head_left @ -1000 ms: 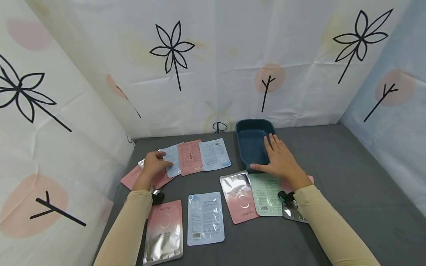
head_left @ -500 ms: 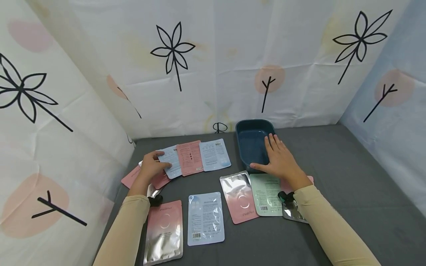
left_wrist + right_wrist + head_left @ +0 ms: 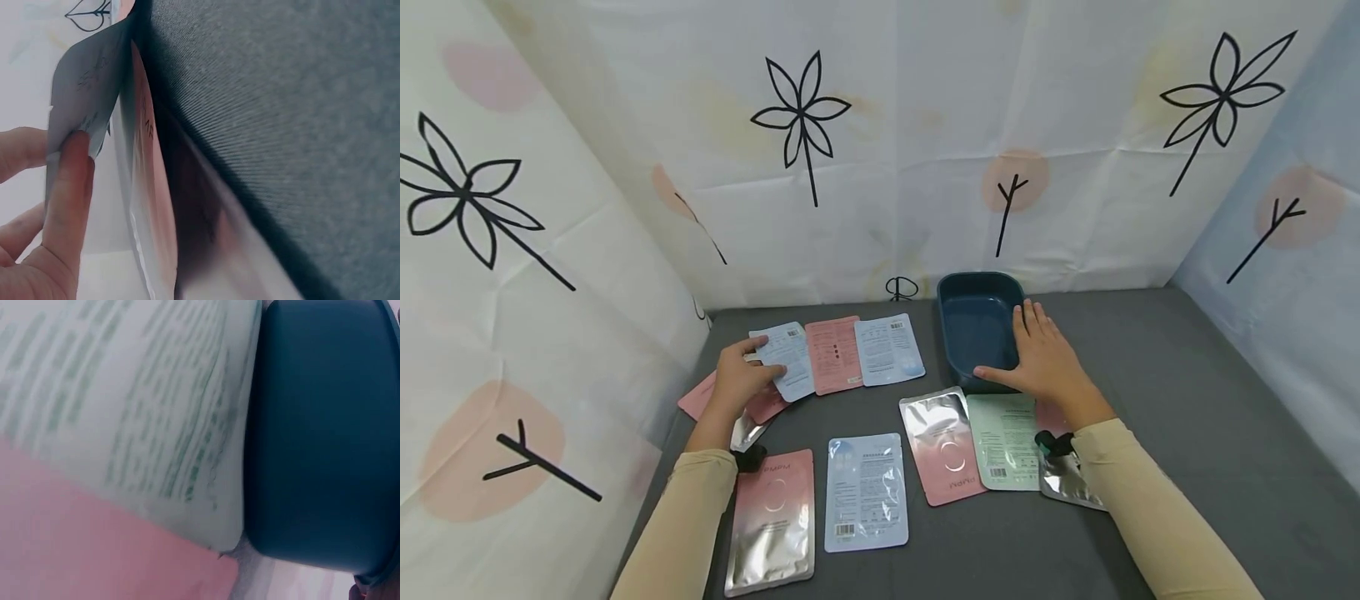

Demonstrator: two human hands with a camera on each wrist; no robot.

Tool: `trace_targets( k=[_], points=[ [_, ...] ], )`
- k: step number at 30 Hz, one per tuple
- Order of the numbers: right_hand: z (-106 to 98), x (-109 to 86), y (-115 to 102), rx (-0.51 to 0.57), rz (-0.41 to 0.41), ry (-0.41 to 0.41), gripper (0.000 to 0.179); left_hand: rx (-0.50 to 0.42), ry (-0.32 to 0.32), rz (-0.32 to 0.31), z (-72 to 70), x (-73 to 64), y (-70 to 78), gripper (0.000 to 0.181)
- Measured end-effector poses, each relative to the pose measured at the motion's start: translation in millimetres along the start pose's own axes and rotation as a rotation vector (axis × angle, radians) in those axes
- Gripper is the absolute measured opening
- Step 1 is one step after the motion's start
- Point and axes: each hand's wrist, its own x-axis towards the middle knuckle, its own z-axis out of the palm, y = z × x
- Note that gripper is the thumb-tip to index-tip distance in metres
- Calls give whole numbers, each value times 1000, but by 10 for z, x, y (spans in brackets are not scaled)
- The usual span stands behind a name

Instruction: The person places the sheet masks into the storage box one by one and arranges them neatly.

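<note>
"One pale blue packet (image 3: 792, 365) in hand; where?"

"Just left of the pink packet (image 3: 835, 356). The left hand (image 3: 741, 379) pinches its left edge, apparently to leave the printed face uncovered."

"The right hand (image 3: 1052, 358)?"

"Fingers straight, thumb wide, at the rim of the blue bin (image 3: 977, 329), presumably steadying it."

"Views differ?"

"The left wrist view shows the packet's tilted underside; the head view, its printed face."

The left hand (image 3: 739, 382) pinched a blue packet (image 3: 792, 358) beside a pink packet (image 3: 835, 356); the right hand (image 3: 1051, 360) lay spread over the tub (image 3: 973, 329).
</note>
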Motion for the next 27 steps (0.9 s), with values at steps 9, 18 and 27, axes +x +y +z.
trace_targets(
  k=[9, 18, 27],
  points=[
    [80, 8, 53, 5, 15, -3, 138, -111, 24, 130, -23, -89, 42, 79],
    [121, 7, 68, -2, 19, -7, 140, -46, 131, 256, 25, -241, 189, 69],
    [93, 14, 45, 17, 17, 1, 139, 16, 199, 399, 79, -302, 374, 67]
  ],
)
